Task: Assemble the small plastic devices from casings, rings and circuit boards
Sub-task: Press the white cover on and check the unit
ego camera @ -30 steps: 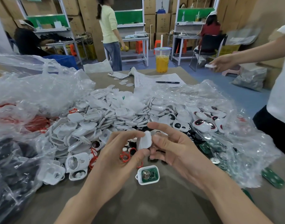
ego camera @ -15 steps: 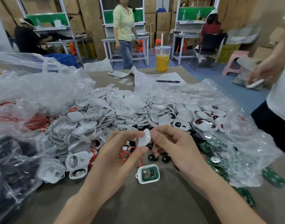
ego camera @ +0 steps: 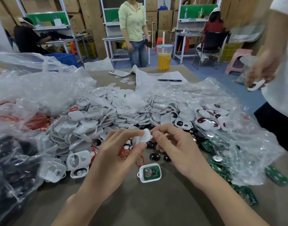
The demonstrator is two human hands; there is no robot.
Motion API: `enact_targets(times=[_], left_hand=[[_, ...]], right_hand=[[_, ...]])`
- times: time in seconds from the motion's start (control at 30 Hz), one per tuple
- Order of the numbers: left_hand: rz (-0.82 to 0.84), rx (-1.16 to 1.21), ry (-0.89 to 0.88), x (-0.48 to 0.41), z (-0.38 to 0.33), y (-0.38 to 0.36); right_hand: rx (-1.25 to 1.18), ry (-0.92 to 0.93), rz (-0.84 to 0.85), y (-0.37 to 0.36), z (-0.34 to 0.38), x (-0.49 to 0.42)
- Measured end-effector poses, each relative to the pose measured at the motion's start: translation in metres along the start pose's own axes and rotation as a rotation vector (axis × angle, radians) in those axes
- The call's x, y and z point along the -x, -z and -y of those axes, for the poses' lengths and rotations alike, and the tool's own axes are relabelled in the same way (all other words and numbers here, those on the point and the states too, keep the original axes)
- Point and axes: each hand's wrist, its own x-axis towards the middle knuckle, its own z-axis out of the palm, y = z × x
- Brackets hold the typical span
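- Head view: left hand (ego camera: 117, 149) and right hand (ego camera: 176, 147) both pinch a small white plastic casing shell (ego camera: 144, 137) above the brown tabletop (ego camera: 156, 201)
- Best to align it squarely over the open white board-filled casing (ego camera: 150, 172) lying below before pressing

One wide-angle camera rides on my head, facing forward and down along my forearms (ego camera: 84, 203) onto the table (ego camera: 156, 204). My left hand (ego camera: 117, 152) and right hand (ego camera: 177, 149) lie close, mid-frame; the workshop (ego camera: 89, 17) beyond fills the top.

Factory assembly floor: stacked cartons (ego camera: 89, 17), workbenches (ego camera: 122, 38), heaped white casings (ego camera: 117, 111).
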Motion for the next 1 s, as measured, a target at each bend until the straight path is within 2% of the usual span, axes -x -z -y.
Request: enact_targets(times=[0.1,0.27,0.33,0.77,0.9,1.0], left_hand=[[0.012,-0.114,0.006,0.003,0.011,0.004],[0.004,-0.165,0.106,0.006,0.022,0.013],[0.006,-0.165,0.136,0.005,0.022,0.013],[0.075,-0.186,0.154,0.003,0.016,0.011],[0.069,-0.070,0.227,0.004,0.013,0.010],[0.013,0.276,0.418,0.001,0.005,0.010]], right_hand=[[0.230,0.051,0.036,0.003,-0.002,0.007],[0.528,0.076,0.345,0.006,-0.005,0.023],[0.598,0.094,0.412,0.006,-0.006,0.022],[0.627,0.094,0.481,0.006,-0.007,0.021],[0.624,0.096,0.475,0.005,-0.006,0.021],[0.600,0.074,0.467,0.007,-0.005,0.020]])
